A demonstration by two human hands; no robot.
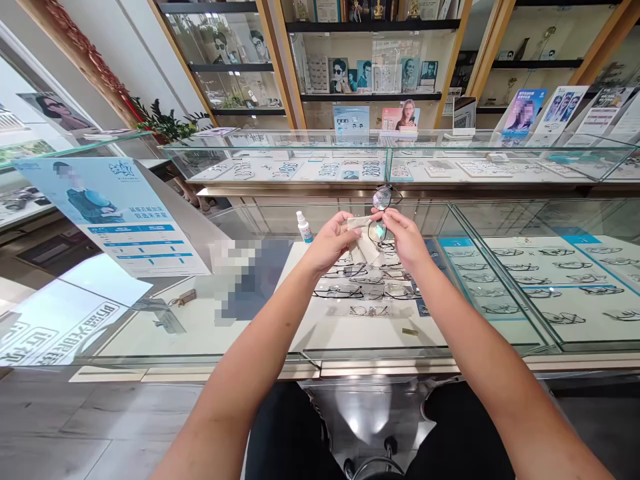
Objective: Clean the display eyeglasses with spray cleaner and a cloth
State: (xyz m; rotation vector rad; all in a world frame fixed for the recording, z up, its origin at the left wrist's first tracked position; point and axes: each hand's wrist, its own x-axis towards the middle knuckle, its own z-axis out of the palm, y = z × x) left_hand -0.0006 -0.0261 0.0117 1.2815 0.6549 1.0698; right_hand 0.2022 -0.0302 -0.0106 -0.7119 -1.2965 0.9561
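Note:
Above the glass counter my two hands are close together. My right hand (403, 235) pinches a pair of dark-rimmed eyeglasses (382, 198), turned so that one lens is up and the other down. Between the fingers of my left hand (334, 239) is a pale cleaning cloth (365, 252), which hangs down beside the lower lens. Whether the cloth touches that lens I cannot make out. A small white spray bottle (304, 229) with a blue label stands on the counter, left of my left hand.
Under the counter's glass top (280, 350) lie several rows of eyeglass frames (370, 311). A blue-and-white advertising stand (115, 213) is at the left. Across from me runs another glass display case (310, 167), with wall shelves (373, 27) behind it.

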